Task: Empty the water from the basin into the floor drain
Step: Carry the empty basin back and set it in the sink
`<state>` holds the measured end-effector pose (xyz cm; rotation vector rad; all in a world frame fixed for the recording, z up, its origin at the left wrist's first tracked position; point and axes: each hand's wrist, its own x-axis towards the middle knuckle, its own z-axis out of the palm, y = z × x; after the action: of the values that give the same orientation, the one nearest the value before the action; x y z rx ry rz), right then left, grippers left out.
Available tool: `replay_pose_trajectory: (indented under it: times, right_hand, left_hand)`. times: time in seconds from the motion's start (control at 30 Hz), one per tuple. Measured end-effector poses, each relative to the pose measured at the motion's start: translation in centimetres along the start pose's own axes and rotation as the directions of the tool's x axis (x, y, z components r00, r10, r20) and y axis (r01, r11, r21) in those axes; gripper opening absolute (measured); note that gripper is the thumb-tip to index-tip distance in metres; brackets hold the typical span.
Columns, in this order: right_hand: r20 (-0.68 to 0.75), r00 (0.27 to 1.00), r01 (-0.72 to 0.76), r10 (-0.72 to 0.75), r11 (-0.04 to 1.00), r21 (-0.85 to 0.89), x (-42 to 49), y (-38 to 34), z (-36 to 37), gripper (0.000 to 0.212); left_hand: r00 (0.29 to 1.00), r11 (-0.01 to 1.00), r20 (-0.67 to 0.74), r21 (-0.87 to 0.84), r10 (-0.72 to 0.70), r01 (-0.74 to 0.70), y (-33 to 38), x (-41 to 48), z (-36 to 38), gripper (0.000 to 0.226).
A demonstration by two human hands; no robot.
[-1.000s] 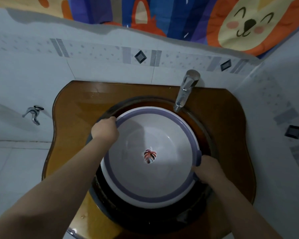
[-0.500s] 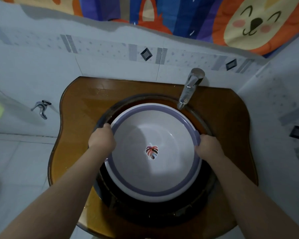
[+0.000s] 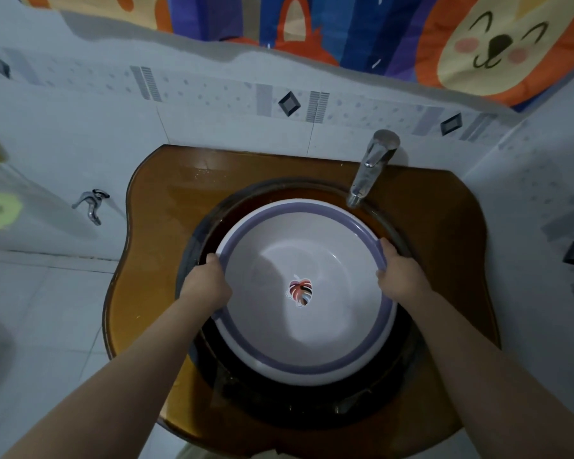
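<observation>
A round white basin (image 3: 312,339) with a purple rim and a leaf sticker on its bottom sits inside the dark glass sink bowl (image 3: 299,402). My left hand (image 3: 206,286) grips the basin's left rim. On the right rim my right hand (image 3: 400,276) is closed, level with the left. Clear water in the basin is hard to make out. No floor drain shows in the view.
The sink is set in an amber glass counter (image 3: 166,207) against a tiled wall. A chrome tap (image 3: 368,170) overhangs the basin's far right rim. A small wall tap (image 3: 92,205) sticks out at the left above the tiled floor (image 3: 47,309). A colourful curtain (image 3: 345,24) hangs above.
My right hand slid from the basin's near right rim up to the right side and closed on it. My left hand stays on the left rim. The basin sits a little more to the right.
</observation>
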<state>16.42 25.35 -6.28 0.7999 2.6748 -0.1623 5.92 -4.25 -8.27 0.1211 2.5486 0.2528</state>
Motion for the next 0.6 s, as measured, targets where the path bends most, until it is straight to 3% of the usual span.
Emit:
replay_pose_trajectory:
  times: [0.27,0.43,0.6]
  right_hand:
    - [0.110,0.986,-0.145,0.125,0.971,0.190,-3.1,0.2,2.9,0.063]
    - [0.130,0.981,-0.174,0.146,0.953,0.248,-4.0,0.1,3.9,0.061]
    - [0.101,0.988,-0.131,0.115,0.976,0.175,-2.8,0.4,3.1,0.059]
  left_hand:
    - [0.976,0.991,-0.187,0.095,0.115,-0.099,1.3,2.5,-2.4,0.050]
    - [0.973,0.979,-0.177,0.162,0.150,-0.122,1.9,3.0,-2.9,0.062]
    - [0.988,0.983,-0.110,0.163,0.108,-0.089,1.7,2.5,-2.4,0.049]
